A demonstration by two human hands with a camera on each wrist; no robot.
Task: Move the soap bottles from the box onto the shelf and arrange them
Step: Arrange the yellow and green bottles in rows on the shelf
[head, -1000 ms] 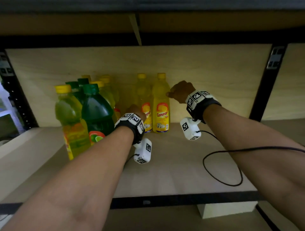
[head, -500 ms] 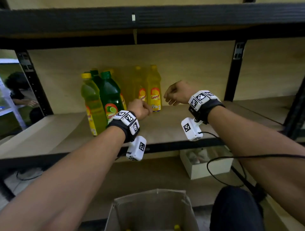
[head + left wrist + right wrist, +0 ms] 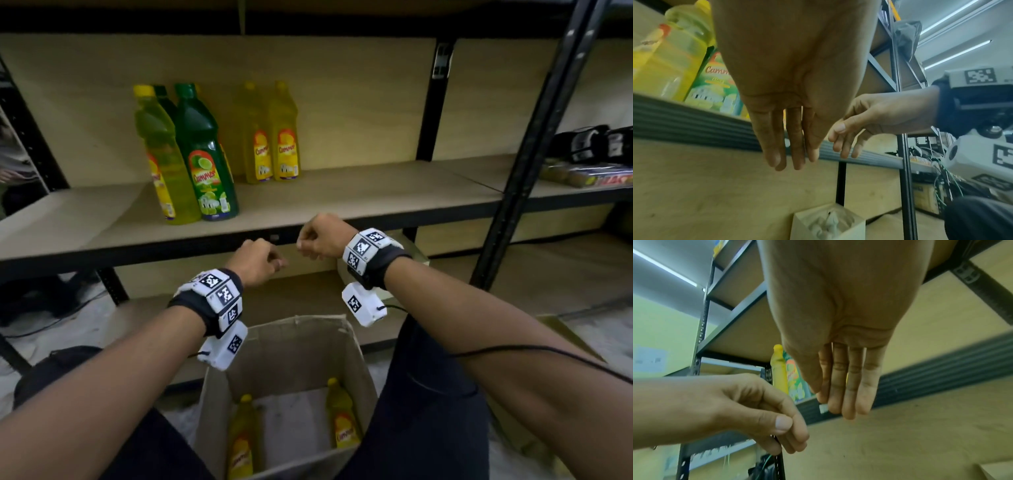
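Several yellow and green soap bottles stand on the wooden shelf (image 3: 359,202): a green bottle (image 3: 205,154) and a yellow-green one (image 3: 161,157) at the front, two yellow bottles (image 3: 284,137) behind. Both hands hang empty in front of the shelf edge, above the cardboard box (image 3: 356,356). My left hand (image 3: 260,262) has loose, nearly straight fingers (image 3: 795,146). My right hand (image 3: 318,238) is relaxed too, its fingers (image 3: 851,386) straight. Two yellow bottles (image 3: 241,442) (image 3: 342,418) stand inside the box.
A black upright post (image 3: 534,144) divides the shelf from a right bay holding dark gear (image 3: 596,144) and packets. A small white box (image 3: 828,224) of pale items sits on the lower shelf. A cable (image 3: 534,353) runs along my right forearm.
Both hands let go of the bottles on the shelf and drew back and down to above the box. The view pulled back and tilted down, bringing the box into sight.
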